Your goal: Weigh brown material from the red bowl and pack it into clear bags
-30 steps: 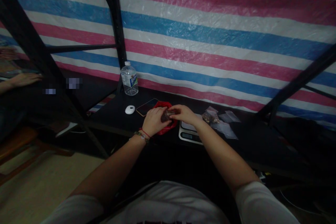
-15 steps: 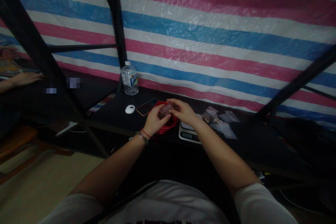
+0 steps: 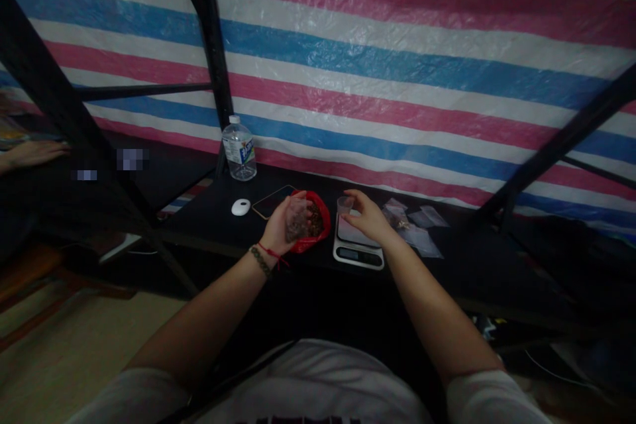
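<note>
My left hand [image 3: 279,228], palm turned inward beside the red bag, holds a clear plastic bag [image 3: 297,224]; its fingers show through the film. The red bag [image 3: 325,224] stands with its mouth rolled wide, and small brown pieces [image 3: 315,217] lie inside. A small clear plastic cup [image 3: 344,205] is pinched between the thumb and fingers of my right hand [image 3: 366,216], over the plate of the digital scale [image 3: 358,256]. Whether the cup touches the plate I cannot tell.
Several small clear zip bags [image 3: 421,240], some with brown pieces, lie right of the scale. On the left are a phone [image 3: 272,202], a white mouse [image 3: 241,207] and a clear bottle [image 3: 240,151]. A black metal post [image 3: 212,46] rises behind. Another person's hand [image 3: 40,153] rests far left.
My hands have moved apart. The right hand has carried the clear cup from above the red bag to the scale. My left hand has drawn slightly left, uncovering the brown pieces.
</note>
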A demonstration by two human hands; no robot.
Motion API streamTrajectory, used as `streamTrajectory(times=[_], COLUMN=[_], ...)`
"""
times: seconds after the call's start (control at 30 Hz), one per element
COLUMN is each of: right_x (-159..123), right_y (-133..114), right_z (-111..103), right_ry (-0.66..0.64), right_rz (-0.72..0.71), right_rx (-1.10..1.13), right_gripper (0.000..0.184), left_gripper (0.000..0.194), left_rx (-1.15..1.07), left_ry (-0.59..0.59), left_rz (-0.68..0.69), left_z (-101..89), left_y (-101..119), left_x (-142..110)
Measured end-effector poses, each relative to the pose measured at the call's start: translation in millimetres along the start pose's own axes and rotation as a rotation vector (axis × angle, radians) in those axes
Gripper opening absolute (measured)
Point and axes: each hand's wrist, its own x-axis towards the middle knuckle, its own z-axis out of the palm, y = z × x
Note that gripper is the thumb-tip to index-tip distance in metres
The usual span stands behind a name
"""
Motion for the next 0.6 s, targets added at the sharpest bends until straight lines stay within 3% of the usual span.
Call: streamTrajectory(times=[0.1, 0.2, 0.3, 0.43, 0.53, 0.6], right_x=[-11, -21, -30, -35, -36, -37], right_y=[29, 54, 69, 72, 63, 53], right_z=[-6, -10, -10, -10, -14, -17], right_ry=[0.099, 0.152, 0.136, 0.099, 0.212, 0.298], right_rz=[0.065, 0.143, 0.216, 0.245, 0.166, 0.107], right_rx=[-0.196, -0.31, -0.367, -0.402, -0.361, -0.314], right_gripper=[0.048, 0.038, 0.04, 0.049, 0.067, 0.066], left_gripper=[0.045, 0.047, 0.048, 0.049, 0.049, 0.047], left_rx=[-0.202, -0.204, -0.161, -0.132, -0.145, -0.153], left_ry=[-0.067, -0.089, -0.099, -0.142, -0.167, -0.145], left_rz=[-0.118, -0.157, -0.183, -0.215, -0.246, -0.251], left_z=[2.4, 5.7, 9.4, 12.1, 12.3, 10.8], left_y=[6, 5, 2, -2, -5, -7], left_x=[-1, -3, -6, -10, -11, -9])
